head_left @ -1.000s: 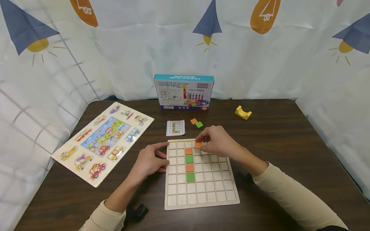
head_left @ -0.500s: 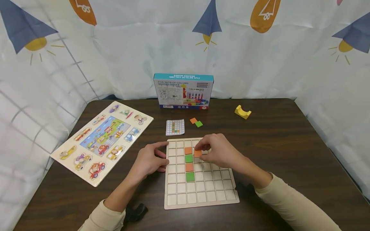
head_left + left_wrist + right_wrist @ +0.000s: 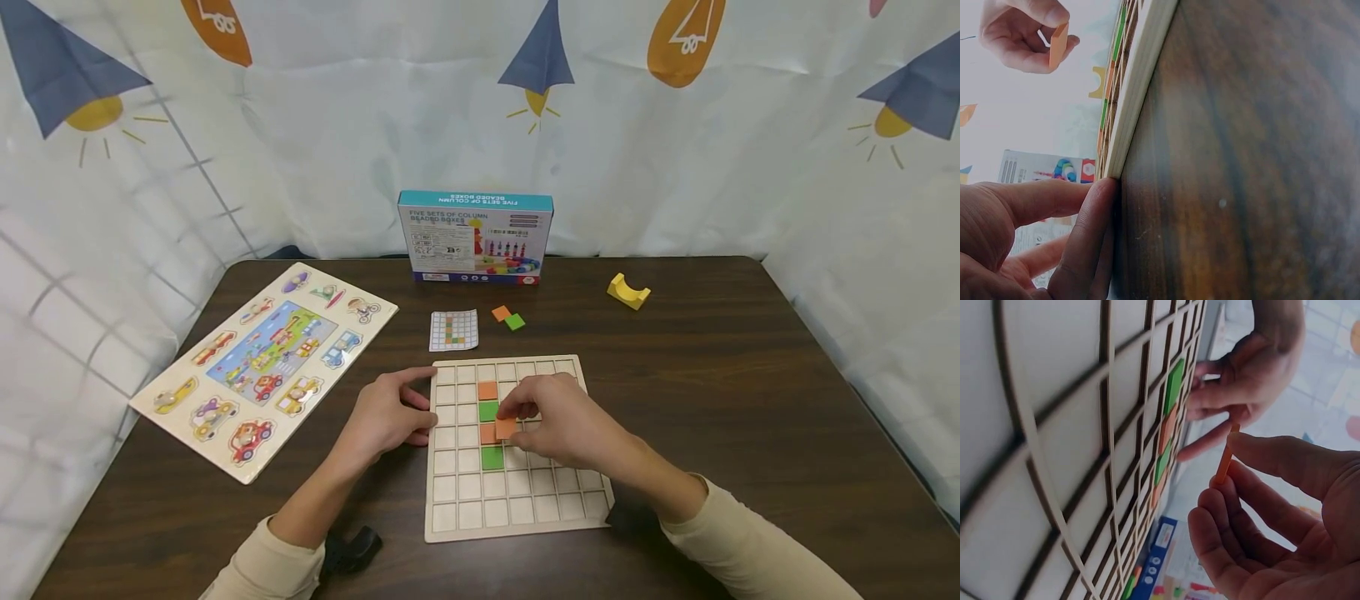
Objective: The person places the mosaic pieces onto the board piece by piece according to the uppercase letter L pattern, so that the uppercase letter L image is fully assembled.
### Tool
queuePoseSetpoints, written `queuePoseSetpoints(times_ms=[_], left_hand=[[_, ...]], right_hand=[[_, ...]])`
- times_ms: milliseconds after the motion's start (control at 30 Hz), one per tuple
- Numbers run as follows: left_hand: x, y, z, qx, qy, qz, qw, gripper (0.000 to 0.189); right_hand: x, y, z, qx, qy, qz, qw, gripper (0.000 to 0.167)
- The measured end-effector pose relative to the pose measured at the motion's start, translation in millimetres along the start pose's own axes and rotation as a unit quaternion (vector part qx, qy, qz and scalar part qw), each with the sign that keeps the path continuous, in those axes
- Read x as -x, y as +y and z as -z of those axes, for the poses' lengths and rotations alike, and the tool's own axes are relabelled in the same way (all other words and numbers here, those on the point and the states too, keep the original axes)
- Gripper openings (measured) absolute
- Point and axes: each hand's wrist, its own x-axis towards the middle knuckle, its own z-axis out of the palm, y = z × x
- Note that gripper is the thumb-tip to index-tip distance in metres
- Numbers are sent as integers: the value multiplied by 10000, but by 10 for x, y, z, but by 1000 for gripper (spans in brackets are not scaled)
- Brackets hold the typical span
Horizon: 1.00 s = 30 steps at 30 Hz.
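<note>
A wooden grid board [image 3: 519, 510] lies on the dark table. One of its columns holds orange and green square tiles in alternation, with a green tile [image 3: 492, 458] lowest. My right hand [image 3: 564, 421] pinches another orange tile [image 3: 506, 428] between thumb and fingers. The right wrist view shows this tile [image 3: 1227, 456] edge-on, held up off the board. Fingertips of my left hand [image 3: 384, 417] rest against the board's left edge; in the left wrist view its fingers [image 3: 1088, 234] touch the board's side. Some grid cells are hidden under my right hand.
Behind the board lie a small printed grid card [image 3: 453, 331], a loose orange tile [image 3: 501, 313] and a loose green tile [image 3: 515, 322]. A cardboard box [image 3: 476, 237] stands farther back. A vehicle puzzle board [image 3: 264, 371] lies left, a yellow curved block [image 3: 628, 292] back right.
My right hand has brought the orange tile toward me over the board, from the top row to beside the lower orange tile of the column. My left hand stays at the board's edge.
</note>
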Motion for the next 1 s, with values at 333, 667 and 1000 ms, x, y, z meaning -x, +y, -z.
queuePoseSetpoints(times_ms=[333,667,1000], left_hand=[[-1,-3,6,11,-5,22,10000,71],[-3,11,6,1,-8,-14,10000,71],[2,10,4,-27,1,-15,10000,71]], right_hand=[[63,-37,-90,-67,-334,53,9994,23],[90,-33,-170,-58,-448,252,9987,21],[109,-8,-245,-11,-670,448,9967,16]])
